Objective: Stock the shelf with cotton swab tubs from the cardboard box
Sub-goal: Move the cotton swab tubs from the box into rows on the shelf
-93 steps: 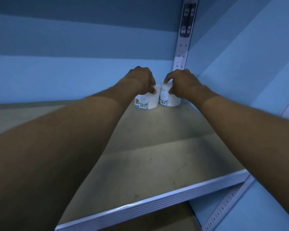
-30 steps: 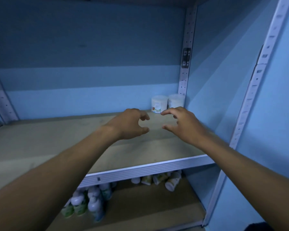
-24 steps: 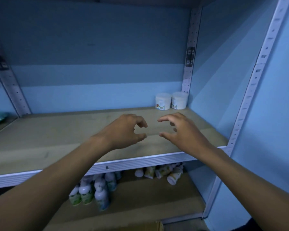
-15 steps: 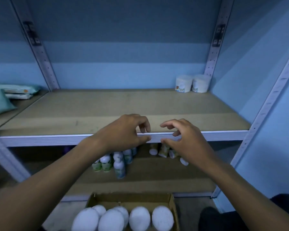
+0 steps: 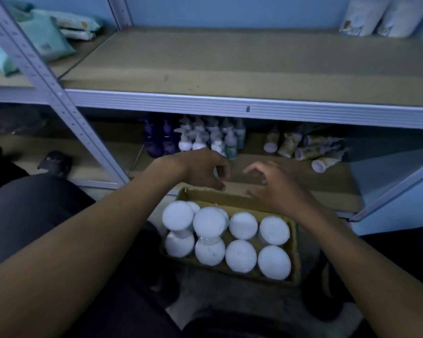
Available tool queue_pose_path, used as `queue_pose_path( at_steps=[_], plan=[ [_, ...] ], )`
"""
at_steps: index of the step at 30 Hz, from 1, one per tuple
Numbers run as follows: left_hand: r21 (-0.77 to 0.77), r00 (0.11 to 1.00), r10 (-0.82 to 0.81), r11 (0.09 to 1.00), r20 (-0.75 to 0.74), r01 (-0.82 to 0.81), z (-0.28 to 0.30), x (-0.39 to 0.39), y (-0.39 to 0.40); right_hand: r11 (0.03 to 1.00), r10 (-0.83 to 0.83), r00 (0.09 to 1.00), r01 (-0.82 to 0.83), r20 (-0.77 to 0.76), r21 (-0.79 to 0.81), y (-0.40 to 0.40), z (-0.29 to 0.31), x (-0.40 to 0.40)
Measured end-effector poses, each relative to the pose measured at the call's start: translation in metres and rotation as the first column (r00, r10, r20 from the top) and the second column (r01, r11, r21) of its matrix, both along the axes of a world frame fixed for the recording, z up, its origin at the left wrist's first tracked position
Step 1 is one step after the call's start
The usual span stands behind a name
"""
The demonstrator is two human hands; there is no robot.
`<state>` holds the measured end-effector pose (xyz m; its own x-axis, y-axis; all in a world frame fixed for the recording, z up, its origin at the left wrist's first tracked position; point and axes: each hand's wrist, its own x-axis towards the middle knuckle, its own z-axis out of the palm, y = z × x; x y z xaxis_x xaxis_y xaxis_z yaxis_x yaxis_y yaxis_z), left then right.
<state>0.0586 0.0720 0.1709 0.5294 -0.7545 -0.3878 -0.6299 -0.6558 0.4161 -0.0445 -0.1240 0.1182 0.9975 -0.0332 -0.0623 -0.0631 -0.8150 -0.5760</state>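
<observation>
Both hands have come back down from the brown shelf board (image 5: 230,62), where two white round cotton swab tubs (image 5: 366,17) now stand in the far right corner. The left hand (image 5: 203,170) and right hand (image 5: 274,185) hover loosely curled and empty over the open cardboard box (image 5: 294,252) of white-lidded tubs (image 5: 243,225) on the floor, so I judge a fresh pick is next. Around them are grey steel racking and blue walls, with small bottles (image 5: 205,140) on the shelf below.

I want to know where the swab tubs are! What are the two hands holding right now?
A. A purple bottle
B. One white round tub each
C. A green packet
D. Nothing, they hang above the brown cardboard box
D: the left hand and right hand hover with loosely curled, bare fingers over the brown cardboard box, whose white round tubs sit untouched.
</observation>
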Motion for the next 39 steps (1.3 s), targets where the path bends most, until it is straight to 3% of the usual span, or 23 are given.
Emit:
queue_pose_path(
  at_steps=[4, 17, 24, 39],
  plan=[
    [0.123, 0.998, 0.056, 0.991, 0.018, -0.058, -0.026, 0.003, 0.021, 0.997, 0.066, 0.995, -0.068, -0.076, -0.028, 0.02, -0.02, 0.007],
    [0.259, 0.949, 0.313, 0.919, -0.023, -0.297, -0.117, 0.005, 0.081, 0.974, 0.207, 0.949, -0.224, -0.238, -0.047, 0.077, -0.083, 0.029],
    [0.234, 0.931, 0.365, 0.906, -0.011, -0.353, -0.153, 0.001, 0.094, 0.955, 0.243, 0.91, -0.285, -0.337, -0.081, 0.088, -0.114, 0.032],
    [0.118, 0.911, 0.412, 0.904, 0.027, -0.412, -0.178, -0.014, 0.099, 0.937, 0.279, 0.904, -0.331, -0.325, -0.116, 0.094, -0.127, 0.027]
  ],
)
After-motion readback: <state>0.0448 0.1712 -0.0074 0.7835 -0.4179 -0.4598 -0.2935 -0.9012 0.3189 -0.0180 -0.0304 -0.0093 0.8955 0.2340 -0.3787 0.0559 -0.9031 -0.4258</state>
